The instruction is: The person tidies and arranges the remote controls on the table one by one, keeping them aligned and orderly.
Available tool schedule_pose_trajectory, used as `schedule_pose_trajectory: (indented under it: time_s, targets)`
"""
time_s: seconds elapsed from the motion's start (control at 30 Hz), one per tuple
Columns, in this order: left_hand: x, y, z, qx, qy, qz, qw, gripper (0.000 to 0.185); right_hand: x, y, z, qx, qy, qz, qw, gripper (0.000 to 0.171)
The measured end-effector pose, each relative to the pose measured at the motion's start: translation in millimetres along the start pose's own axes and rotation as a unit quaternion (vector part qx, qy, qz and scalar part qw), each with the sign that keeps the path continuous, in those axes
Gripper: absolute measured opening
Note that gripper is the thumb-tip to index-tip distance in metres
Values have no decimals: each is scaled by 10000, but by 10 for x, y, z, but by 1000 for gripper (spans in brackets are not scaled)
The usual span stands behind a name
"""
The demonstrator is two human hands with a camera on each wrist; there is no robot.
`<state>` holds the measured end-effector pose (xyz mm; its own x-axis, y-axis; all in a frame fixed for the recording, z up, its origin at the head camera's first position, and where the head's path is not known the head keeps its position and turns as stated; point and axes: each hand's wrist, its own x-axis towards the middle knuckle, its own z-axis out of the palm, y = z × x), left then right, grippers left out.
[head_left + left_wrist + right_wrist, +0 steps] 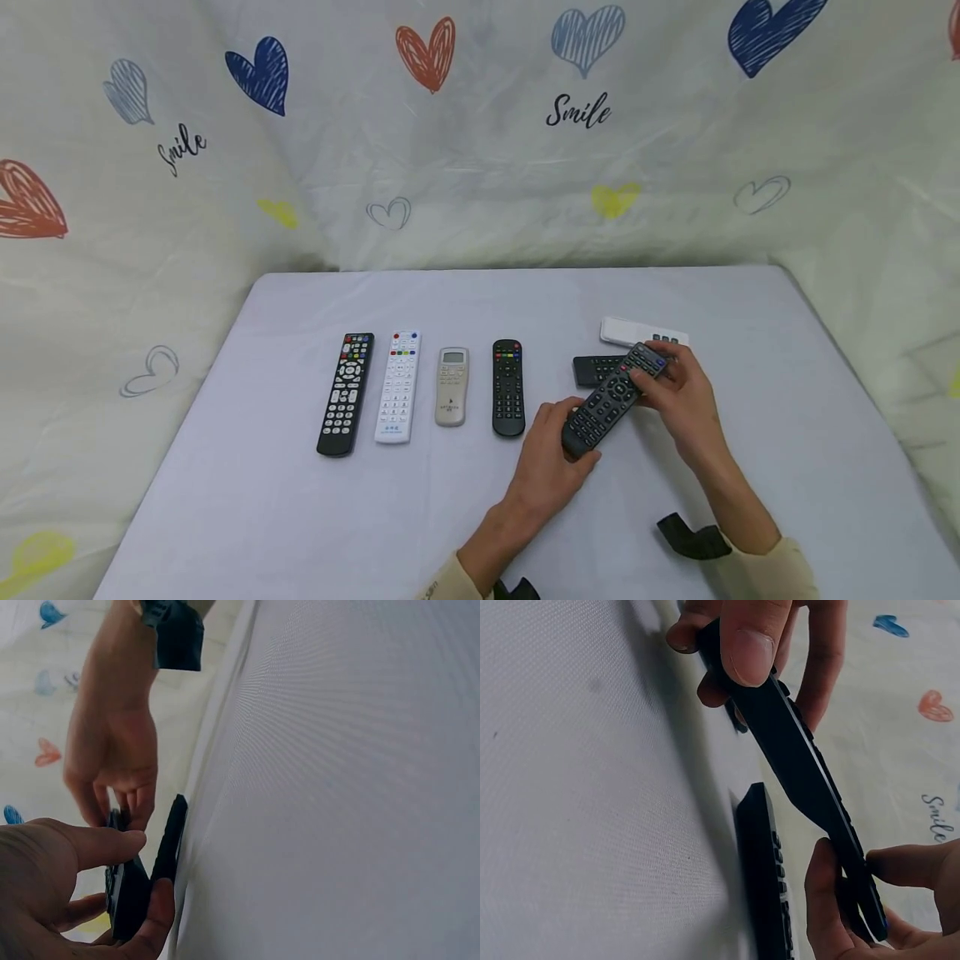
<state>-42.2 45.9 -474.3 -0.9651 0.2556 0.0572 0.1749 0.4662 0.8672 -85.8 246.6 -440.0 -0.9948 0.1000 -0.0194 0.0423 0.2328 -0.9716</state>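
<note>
Both hands hold one black remote (pixel 615 398) slanted just above the table (pixel 262 500). My left hand (pixel 573 433) grips its near end; my right hand (pixel 656 375) pinches its far end. In the left wrist view the left hand (pixel 112 877) curls round the held remote (pixel 127 896), with the right hand (pixel 112 802) beyond. The right wrist view shows the right hand (pixel 735 664) pinching the held remote (pixel 802 772) between thumb and fingers, and the left hand (pixel 847 900) gripping its other end. A second black remote (pixel 596 369) (pixel 765 862) (pixel 171 832) lies flat just under it.
A row of remotes lies to the left: black (pixel 345 393), white (pixel 398 386), small beige with a display (pixel 452 387), short black (pixel 507 387). A white remote (pixel 633 332) lies behind the hands. Heart-printed cloth (pixel 480 150) hangs behind and beside the table.
</note>
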Motion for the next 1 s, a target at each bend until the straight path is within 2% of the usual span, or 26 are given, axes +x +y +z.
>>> schedule_pose_trajectory:
  time_s: [0.4,0.73,1.0]
  targets:
    - [-11,29,-28,-210,-56,-165,9996,73,63,43,35,-4,-130,154,9998,62]
    - [-6,32,-11,-87,-41,187,9998,79,92,15,12,-16,-69,154,9999,63]
    - [-7,16,-18,-285,-117,127,9994,79,152,1,57,-36,-66,179,9998,62]
